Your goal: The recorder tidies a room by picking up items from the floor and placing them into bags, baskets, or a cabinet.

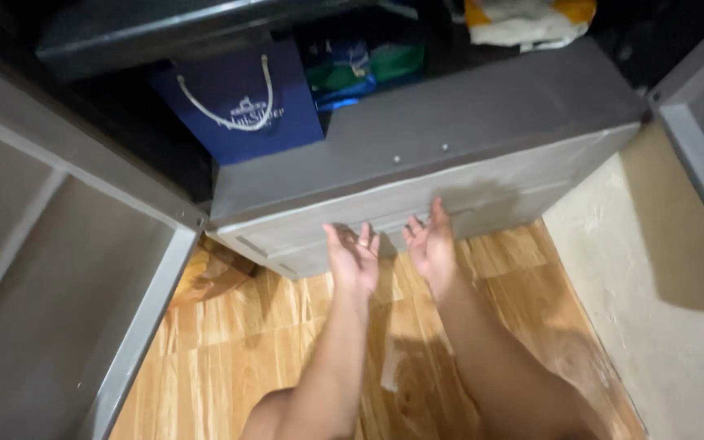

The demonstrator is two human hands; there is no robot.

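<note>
Reaching forward over the wood-grain floor (287, 342), both forearms extend from the near edge toward a grey cabinet drawer (417, 200). Left hand (354, 259) and right hand (431, 244) are spread, palms up, fingers loosely splayed, holding nothing; their fingertips lie at the lower edge of the drawer front, though contact cannot be confirmed. An open grey door (59, 285) stands at near left, and a pale plastered wall (662, 269) at right. Farther back, on the shelf above the drawer, stand a dark blue paper bag (238, 102) with rope handles, green and blue packets (364, 69) beside it, and a white and yellow bundle (527, 20) at far right.
</note>
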